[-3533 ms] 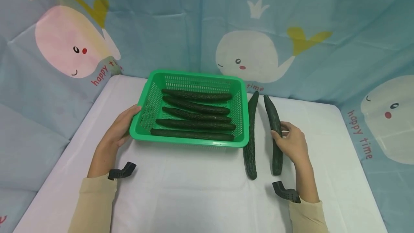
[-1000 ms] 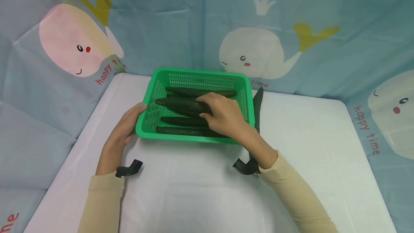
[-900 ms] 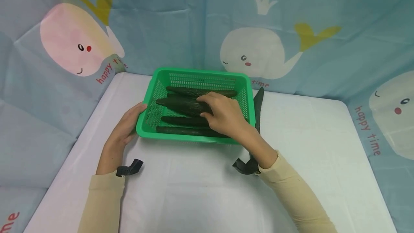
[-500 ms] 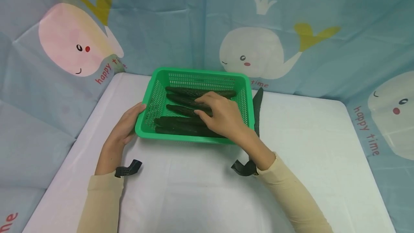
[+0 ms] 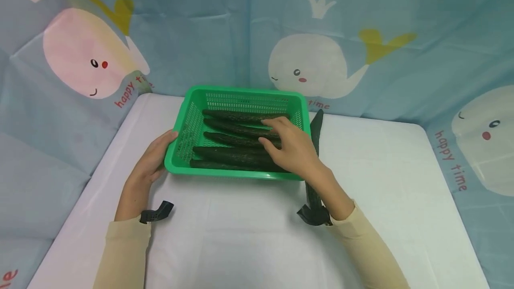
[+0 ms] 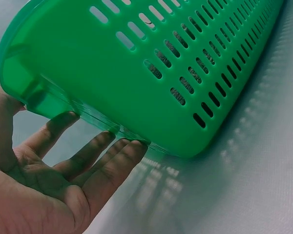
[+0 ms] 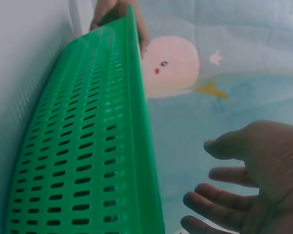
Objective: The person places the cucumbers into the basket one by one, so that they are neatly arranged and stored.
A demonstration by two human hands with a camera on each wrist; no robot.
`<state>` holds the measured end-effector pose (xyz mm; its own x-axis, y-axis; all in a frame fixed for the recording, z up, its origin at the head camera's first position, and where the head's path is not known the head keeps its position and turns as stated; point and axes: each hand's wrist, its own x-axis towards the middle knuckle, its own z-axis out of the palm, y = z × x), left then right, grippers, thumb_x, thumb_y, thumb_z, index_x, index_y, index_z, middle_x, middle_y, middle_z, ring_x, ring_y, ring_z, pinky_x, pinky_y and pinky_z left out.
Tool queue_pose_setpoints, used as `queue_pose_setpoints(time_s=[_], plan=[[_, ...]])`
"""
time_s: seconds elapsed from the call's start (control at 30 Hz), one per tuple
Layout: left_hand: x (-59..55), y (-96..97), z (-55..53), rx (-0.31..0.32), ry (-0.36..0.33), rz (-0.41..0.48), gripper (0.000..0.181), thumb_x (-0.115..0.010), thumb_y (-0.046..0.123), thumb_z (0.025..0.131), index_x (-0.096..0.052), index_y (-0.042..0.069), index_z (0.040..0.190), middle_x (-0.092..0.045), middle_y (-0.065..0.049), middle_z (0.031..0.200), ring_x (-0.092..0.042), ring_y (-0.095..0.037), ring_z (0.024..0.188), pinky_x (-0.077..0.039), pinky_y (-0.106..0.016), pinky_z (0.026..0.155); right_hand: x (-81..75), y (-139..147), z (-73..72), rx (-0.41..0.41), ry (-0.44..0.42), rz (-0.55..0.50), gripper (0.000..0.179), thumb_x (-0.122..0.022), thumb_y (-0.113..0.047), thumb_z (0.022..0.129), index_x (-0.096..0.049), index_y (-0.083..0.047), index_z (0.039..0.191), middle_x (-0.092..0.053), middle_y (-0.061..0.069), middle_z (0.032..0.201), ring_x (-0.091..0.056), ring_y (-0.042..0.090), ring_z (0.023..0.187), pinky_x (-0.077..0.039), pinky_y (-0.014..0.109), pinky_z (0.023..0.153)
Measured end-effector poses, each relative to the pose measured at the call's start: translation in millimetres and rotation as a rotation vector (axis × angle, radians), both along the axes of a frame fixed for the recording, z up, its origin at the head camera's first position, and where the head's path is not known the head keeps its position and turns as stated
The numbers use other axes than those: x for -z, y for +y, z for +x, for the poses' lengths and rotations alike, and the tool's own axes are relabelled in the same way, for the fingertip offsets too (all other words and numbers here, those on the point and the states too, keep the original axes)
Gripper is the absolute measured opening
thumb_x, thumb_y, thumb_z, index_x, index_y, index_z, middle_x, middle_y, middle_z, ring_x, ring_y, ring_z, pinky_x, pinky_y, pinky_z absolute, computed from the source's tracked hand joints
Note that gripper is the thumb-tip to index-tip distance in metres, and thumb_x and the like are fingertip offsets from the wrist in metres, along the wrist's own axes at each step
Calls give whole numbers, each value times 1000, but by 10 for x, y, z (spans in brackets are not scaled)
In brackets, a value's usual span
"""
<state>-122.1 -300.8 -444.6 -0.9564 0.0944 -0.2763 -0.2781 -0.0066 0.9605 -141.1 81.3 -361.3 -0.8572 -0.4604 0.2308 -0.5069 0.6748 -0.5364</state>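
In the head view a green plastic basket (image 5: 237,174) holds several long dark cucumbers (image 5: 241,116), lying crosswise. My left hand (image 5: 154,157) grips the basket's left end; the left wrist view shows fingertips (image 6: 132,148) against its side wall and the thumb at the rim. My right hand (image 5: 295,148) hovers over the basket's right part, fingers relaxed and apart, with nothing in them. Its forearm covers some cucumber ends. In the right wrist view that hand (image 7: 254,180) is away from the basket wall (image 7: 78,146). Outside, along the basket's right end, lies another cucumber (image 5: 316,130), partly hidden by the right wrist.
A white cloth (image 5: 225,244) covers the table. Behind and at the sides hangs a blue curtain (image 5: 201,35) printed with whales. Black wrist mounts (image 5: 157,213) are strapped over both beige sleeves (image 5: 124,253).
My right hand picked up the outermost cucumber right of the basket, carried it in, and let it go near the front. Since then the hand has risen slightly rightward. My left hand stayed at the basket.
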Motion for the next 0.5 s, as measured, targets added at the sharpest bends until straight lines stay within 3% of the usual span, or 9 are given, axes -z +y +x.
queue_pose_setpoints(time_s=[0.17, 0.5], plan=[[12, -1, 14, 2, 11, -9, 77, -48, 51, 112, -21, 8, 169, -62, 12, 131, -70, 2, 112, -62, -18, 93, 23, 98, 40, 35, -5, -19, 48, -69, -34, 104, -60, -17, 149, -63, 5, 144, -71, 21, 116, -53, 34, 57], [18, 1, 9, 6, 19, -25, 76, -47, 51, 112, -22, 8, 169, -61, 12, 133, -69, 3, 114, -62, -17, 93, 33, 292, 74, 103, -49, -46, 48, -70, -33, 104, -61, -17, 148, -62, 5, 146, -70, 26, 118, -62, 49, 84]])
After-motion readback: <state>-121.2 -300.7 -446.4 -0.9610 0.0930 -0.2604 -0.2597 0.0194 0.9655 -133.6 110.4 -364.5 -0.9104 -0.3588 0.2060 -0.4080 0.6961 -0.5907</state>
